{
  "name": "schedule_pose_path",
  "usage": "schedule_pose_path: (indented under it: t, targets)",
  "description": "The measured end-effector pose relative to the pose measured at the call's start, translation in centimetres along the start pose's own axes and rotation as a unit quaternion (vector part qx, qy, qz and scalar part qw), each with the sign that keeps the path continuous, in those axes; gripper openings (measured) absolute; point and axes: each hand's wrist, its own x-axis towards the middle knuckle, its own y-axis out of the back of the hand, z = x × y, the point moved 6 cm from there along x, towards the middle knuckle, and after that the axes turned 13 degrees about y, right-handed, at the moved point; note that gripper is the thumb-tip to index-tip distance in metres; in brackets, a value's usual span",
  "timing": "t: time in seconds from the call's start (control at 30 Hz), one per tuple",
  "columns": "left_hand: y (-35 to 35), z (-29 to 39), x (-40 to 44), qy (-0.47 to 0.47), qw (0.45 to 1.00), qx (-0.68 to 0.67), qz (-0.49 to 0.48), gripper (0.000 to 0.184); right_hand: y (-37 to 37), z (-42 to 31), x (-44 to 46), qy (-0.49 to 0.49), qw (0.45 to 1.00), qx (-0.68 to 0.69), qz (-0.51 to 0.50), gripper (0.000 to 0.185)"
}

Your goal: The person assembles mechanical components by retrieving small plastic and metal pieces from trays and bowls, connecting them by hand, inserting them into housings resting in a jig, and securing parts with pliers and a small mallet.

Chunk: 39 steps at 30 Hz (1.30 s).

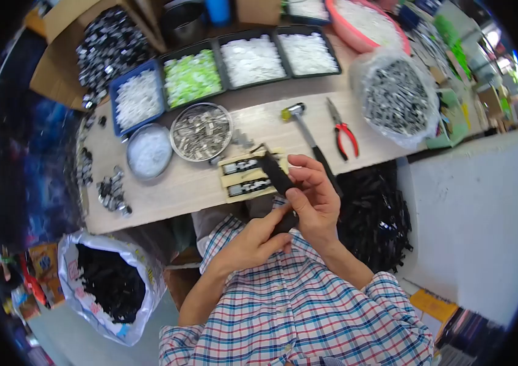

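Note:
My right hand [317, 204] has its thumb and fingers closed around a long black piece [278, 175], its far end slanting up and to the left. My left hand [251, 243] is closed around the near end of the same piece, close to my shirt. Just beyond the piece lies a cream-coloured block fixture [237, 179] with two slots, each holding dark and silvery parts. The black piece partly covers its right side. A thin bent tip shows at the far end of the piece; what it is I cannot make out.
A hammer [314, 143] and red-handled pliers [347, 141] lie right of the fixture. Behind stand a bowl of metal parts [202, 133], a bowl of clear pieces [149, 151] and trays of white and green pieces [193, 78]. Bags [152, 287] of black parts flank me.

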Motion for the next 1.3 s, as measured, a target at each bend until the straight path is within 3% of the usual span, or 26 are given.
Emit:
schedule_pose_path:
  t: [0.03, 0.13, 0.2, 0.23, 0.37, 0.43, 0.53, 0.63, 0.73, 0.93, 1.13, 1.23, 1.3]
  targets:
    - [0.7, -0.2, -0.9, 0.011, 1.0, 0.019, 0.017, 0.058, -0.3, 0.6, 0.1, -0.005, 1.0, 0.019, -0.008, 0.031]
    - [4.2, -2.8, -3.0, 0.01, 0.956, -0.204, 0.213, 0.041, -0.7, 1.8, 0.3, -0.058, 0.997, 0.051, -0.015, 0.032]
    - [5.5, -4.2, -3.9, -0.028, 0.882, -0.359, 0.305, 0.031, -1.2, 2.9, -0.8, -0.152, 0.972, 0.038, -0.174, 0.03]
    - [5.6, -4.5, -4.1, -0.023, 0.883, -0.351, 0.313, 0.03, -1.6, 3.4, -1.5, -0.195, 0.948, 0.027, -0.251, 0.029]
    - [5.5, -5.1, -3.9, -0.021, 0.874, -0.336, 0.351, 0.026, -1.7, 3.1, -1.7, -0.151, 0.952, -0.088, -0.252, 0.026]
    - [5.9, -5.2, -3.5, -0.019, 0.854, -0.357, 0.377, 0.027, -2.2, 1.9, -0.6, -0.03, 0.931, -0.209, -0.298, 0.032]
    - [6.3, -4.6, -2.6, -0.053, 0.845, -0.366, 0.386, 0.02, -2.0, 1.7, 0.6, 0.095, 0.895, -0.307, -0.308, 0.034]
    - [7.1, -4.8, -2.6, -0.087, 0.83, -0.383, 0.397, 0.031, 0.0, 3.9, 2.7, 0.068, 0.896, -0.359, -0.253, 0.032]
    - [7.2, -5.5, -3.4, -0.094, 0.814, -0.419, 0.392, 0.037, -0.2, 5.3, 4.2, 0.124, 0.869, -0.384, -0.285, 0.032]
    - [7.1, -6.7, -4.4, -0.087, 0.811, -0.432, 0.385, 0.034, -1.4, 6.6, 5.2, 0.139, 0.857, -0.377, -0.322, 0.034]
    - [7.4, -6.7, -4.3, -0.108, 0.794, -0.445, 0.4, 0.014, -1.3, 4.8, 5.0, 0.148, 0.863, -0.397, -0.275, 0.034]
    - [7.1, -6.7, -3.7, -0.116, 0.781, -0.474, 0.389, 0.012, -1.1, 2.7, 2.3, 0.117, 0.901, -0.339, -0.246, 0.035]
    - [6.2, -6.9, -2.7, -0.106, 0.791, -0.496, 0.342, 0.015, -2.7, 1.8, 0.4, 0.045, 0.913, -0.294, -0.278, 0.035]
